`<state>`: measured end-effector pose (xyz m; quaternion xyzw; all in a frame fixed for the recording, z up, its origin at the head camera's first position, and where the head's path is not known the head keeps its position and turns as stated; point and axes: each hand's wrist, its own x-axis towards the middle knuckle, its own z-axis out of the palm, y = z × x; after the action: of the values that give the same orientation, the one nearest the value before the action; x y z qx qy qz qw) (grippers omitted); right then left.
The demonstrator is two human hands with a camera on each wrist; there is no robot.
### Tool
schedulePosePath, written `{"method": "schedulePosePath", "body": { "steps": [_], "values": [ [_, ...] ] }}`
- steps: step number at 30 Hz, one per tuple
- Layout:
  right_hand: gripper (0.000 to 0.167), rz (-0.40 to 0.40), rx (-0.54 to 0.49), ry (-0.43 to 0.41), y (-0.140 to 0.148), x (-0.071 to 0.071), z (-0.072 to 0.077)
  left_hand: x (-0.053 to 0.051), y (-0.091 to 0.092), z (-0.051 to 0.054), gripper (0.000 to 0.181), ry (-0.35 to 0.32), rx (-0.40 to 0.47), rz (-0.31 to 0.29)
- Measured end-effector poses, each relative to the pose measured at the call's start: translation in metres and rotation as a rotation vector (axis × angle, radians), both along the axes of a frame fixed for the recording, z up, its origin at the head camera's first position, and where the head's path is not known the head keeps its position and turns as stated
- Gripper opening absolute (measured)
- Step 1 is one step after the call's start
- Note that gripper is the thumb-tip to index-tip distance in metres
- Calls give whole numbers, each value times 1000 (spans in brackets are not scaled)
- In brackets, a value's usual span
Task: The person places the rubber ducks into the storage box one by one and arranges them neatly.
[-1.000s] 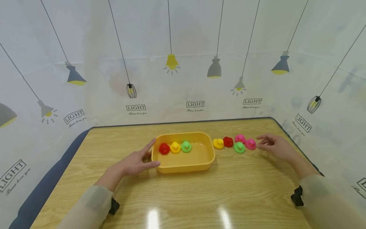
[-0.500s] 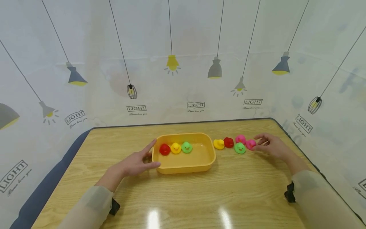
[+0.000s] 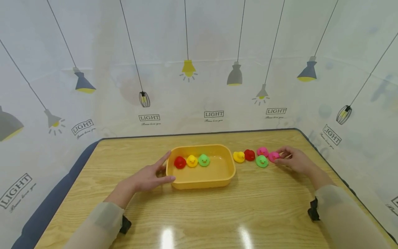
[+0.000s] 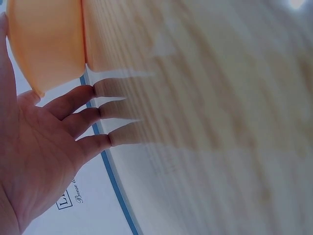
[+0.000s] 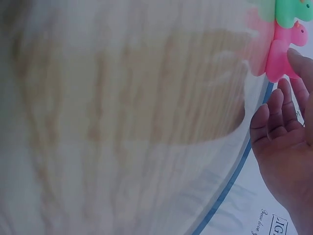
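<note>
In the head view, my left hand [image 3: 151, 177] rests against the left end of a yellow plastic tub [image 3: 202, 185], thumb at its front corner and a finger along the back. Its other fingers reach straight to the tabletop in the left wrist view. Inside the tub sit a red duck [image 3: 180, 162], a yellow duck [image 3: 192, 161] and a green duck [image 3: 204, 160] in a row. My right hand [image 3: 293, 160] pinches the rightmost pink rubber duck [image 3: 275, 156] between thumb and fingers. That duck stays on the table; the right wrist view shows the thumb on its side.
Left of the held duck lie a green duck [image 3: 262, 161], another pink duck [image 3: 262, 151], a red duck [image 3: 249, 155] and a yellow duck [image 3: 239, 157], close together. The wooden table [image 3: 199, 214] ends at a dark edge before a printed backdrop [image 3: 174, 86].
My right hand has moved left to the rightmost pink duck and its thumb and fingers have closed in around it. The left hand and the tub have kept their places.
</note>
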<state>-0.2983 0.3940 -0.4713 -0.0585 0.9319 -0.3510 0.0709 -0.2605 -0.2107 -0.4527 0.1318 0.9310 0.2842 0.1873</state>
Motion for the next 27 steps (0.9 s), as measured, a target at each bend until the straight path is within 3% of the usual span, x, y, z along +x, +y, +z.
{"method": "schedulePosePath", "body": {
  "steps": [9,13,18,27],
  "values": [
    [55,-22,18,31,1,4,4,-1,0,0,103,-7,4,0],
    [54,-27,30,94,-2,8,13,0,0,0,103,-5,3,3],
    [51,4,34,174,-14,12,28,0,1,1,103,-3,5,4],
    [43,119,-39,219,-60,13,45,1,1,2,104,5,3,-2]
  ]
}}
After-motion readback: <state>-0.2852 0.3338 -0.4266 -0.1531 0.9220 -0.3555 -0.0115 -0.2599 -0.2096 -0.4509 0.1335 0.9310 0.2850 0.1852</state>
